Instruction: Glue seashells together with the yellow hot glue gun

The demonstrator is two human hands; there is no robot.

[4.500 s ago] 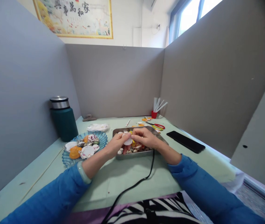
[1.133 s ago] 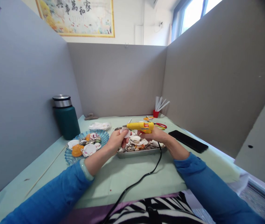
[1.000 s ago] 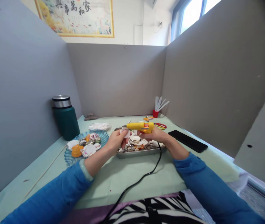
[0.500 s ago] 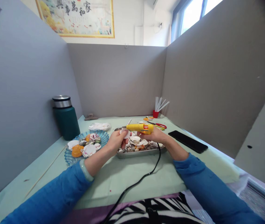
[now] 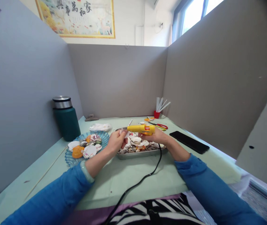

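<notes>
My right hand [image 5: 155,136] grips a yellow glue gun [image 5: 139,128], its nozzle pointing left. Pinched in my left hand [image 5: 117,140] is a small white fabric-like disc [image 5: 124,134], close to the nozzle; whether they touch I cannot tell. Both hands are over a metal tray [image 5: 138,155] heaped with white, orange and patterned pieces [image 5: 136,140]. From the gun's handle a black cord [image 5: 145,177] runs down toward my lap. Left of my left hand lies a blue scalloped plate [image 5: 70,160] holding white and orange round pieces [image 5: 89,151].
A green thermos [image 5: 67,123] stands at the left partition. At the right lies a black phone-like slab [image 5: 189,142]. Red-handled scissors [image 5: 162,126] and a red cup [image 5: 156,115] of white sticks are at the back. A thin stick [image 5: 45,173] lies left, and a plastic bag [image 5: 100,127] behind the plate.
The white disc in my left hand has tilted and shows less of its face. My left hand has shifted slightly; the glue gun stays almost where it was.
</notes>
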